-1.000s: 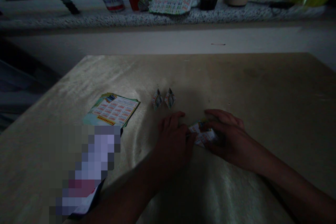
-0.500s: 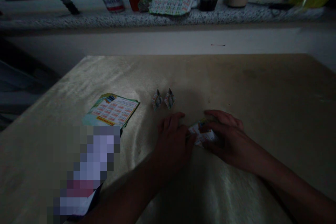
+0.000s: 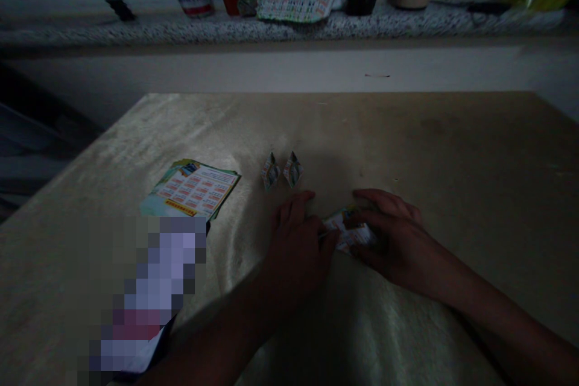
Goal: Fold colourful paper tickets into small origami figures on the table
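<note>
Card [image 3: 357,234]: between fingers, barely changed.
Left fingers [image 3: 332,241]: pinching its edge.
Right fingers [image 3: 377,221]: parted, touching it.
Folded cards [image 3: 294,171]: unmoved beyond.

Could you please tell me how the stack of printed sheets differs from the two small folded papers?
The stack of printed sheets lies flat, while the folded papers are creased into pointed diamond shapes. The stack looks wider than either of the folded papers. Both show colourful print and rest on the table.

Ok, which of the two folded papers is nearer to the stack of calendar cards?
The left folded paper: it sits between the stack of calendar cards and the other folded paper.
</note>
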Demonstrator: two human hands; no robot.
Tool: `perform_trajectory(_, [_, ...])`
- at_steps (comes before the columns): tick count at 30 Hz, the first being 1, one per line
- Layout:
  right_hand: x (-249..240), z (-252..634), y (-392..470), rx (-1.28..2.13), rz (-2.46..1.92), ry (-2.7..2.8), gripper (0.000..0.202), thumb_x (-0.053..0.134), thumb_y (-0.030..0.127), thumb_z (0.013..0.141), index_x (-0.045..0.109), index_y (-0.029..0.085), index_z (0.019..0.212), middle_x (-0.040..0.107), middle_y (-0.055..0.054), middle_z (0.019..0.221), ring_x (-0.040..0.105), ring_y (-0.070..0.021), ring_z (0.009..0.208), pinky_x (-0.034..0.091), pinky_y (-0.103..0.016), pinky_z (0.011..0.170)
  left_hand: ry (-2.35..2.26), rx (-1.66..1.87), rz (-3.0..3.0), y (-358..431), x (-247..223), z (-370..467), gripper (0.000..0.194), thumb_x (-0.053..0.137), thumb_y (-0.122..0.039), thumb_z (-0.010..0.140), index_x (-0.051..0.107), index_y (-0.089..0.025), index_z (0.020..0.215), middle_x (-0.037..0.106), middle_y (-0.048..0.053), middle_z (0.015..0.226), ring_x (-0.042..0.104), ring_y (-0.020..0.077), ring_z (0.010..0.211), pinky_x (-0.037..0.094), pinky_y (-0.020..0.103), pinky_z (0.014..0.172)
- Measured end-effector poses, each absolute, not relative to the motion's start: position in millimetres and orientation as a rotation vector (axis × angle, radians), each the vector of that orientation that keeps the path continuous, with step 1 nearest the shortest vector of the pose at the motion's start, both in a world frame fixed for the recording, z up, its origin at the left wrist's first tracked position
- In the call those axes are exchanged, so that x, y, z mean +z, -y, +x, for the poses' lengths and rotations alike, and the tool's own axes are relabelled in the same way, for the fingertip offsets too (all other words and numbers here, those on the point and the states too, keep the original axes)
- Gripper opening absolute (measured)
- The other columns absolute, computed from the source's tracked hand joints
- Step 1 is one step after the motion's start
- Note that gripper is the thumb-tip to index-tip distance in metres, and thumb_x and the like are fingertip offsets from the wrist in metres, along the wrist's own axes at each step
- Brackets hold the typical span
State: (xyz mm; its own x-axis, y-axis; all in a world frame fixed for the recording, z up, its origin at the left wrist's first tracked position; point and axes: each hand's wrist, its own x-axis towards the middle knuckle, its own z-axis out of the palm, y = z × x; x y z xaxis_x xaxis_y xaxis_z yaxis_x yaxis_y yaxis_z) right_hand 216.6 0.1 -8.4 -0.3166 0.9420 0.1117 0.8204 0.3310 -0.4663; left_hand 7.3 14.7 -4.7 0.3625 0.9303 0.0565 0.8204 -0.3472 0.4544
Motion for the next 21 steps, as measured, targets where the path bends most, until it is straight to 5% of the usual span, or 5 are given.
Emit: perform_trajectory(21, [-5.4, 212.1, 2.7, 0.446, -1.529, 2.260, 0.039, 0.066, 0.022, 0.082, 0.067, 0.032, 0.120, 0.051, -0.010, 0.148, 0.043, -0.0339, 0.140, 0.036, -0.058, 0.107, -1.545, 0.461, 2.279, -13.9, -6.1, 6.8, 0.023, 0.062, -0.033, 0.094, 0.074, -0.015, 0.086, 0.050, 0.018, 0.146, 0.043, 0.0356, 0.137, 0.034, 0.058, 0.114])
